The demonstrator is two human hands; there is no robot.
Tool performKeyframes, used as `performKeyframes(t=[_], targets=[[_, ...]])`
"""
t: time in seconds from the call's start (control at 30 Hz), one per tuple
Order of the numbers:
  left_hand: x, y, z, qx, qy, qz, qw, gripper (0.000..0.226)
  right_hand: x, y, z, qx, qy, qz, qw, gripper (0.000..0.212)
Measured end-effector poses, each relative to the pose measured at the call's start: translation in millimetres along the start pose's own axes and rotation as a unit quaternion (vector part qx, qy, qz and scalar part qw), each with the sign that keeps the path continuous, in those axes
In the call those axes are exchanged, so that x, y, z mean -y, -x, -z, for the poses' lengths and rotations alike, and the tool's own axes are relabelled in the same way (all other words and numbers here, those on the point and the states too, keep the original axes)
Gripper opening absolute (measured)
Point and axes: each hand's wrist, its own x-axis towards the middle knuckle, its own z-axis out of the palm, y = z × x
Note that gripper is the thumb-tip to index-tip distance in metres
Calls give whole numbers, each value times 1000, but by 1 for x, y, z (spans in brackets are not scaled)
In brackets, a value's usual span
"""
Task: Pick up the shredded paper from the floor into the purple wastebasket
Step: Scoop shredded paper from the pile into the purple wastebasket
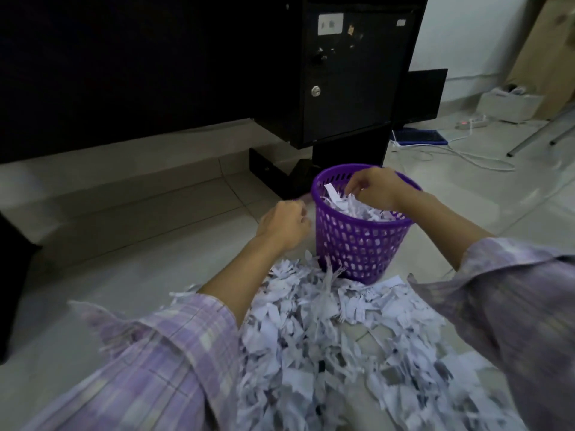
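The purple wastebasket stands on the floor tiles, filled nearly to its rim with shredded paper. My right hand hovers over its opening, fingertips bunched downward and pinching shreds at the top of the fill. My left hand is just left of the basket's rim, fingers curled around a small pale scrap. A wide heap of shredded paper covers the floor between my forearms, reaching the basket's base.
A black cabinet on a black stand rises right behind the basket. A dark panel fills the left background. At the back right lie white cables, a power strip, a blue pad and metal legs.
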Motion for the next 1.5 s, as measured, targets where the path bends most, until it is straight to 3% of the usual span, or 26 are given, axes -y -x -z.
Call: performKeyframes(t=[0.17, 0.4, 0.53, 0.67, 0.73, 0.8, 0.93, 1.07, 1.17, 1.37, 1.5], targets=[[33, 60, -6, 26, 6, 21, 999, 27, 33, 49, -41, 24, -69, -6, 997, 30], [86, 138, -59, 81, 30, 81, 993, 35, 49, 108, -146, 133, -115, -33, 984, 29], [112, 161, -83, 85, 37, 111, 989, 40, 55, 117, -202, 175, -118, -65, 975, 49], [140, 166, -95, 94, 53, 144, 984, 57, 67, 118, -247, 181, -109, -86, 974, 90], [150, 168, -99, 100, 71, 148, 981, 57, 73, 116, -263, 204, -83, -87, 972, 109], [159, 169, -104, 111, 85, 148, 979, 48, 78, 113, -276, 222, -73, -82, 969, 114], [163, 181, -114, 150, 88, 158, 972, 26, 79, 120, -298, 222, -44, -55, 973, 94], [165, 189, -121, 150, 112, 157, 970, 30, 73, 136, -313, 151, -6, -16, 988, 58], [163, 192, -121, 137, 151, 170, 964, 35, 65, 140, -309, 152, -40, -8, 988, 49], [154, 199, -111, 61, 221, 161, 960, 72, 46, 141, -279, 160, -146, 27, 976, 22], [150, 195, -97, 7, 199, 132, 971, 95, 45, 147, -250, 215, -146, 79, 962, 24]])
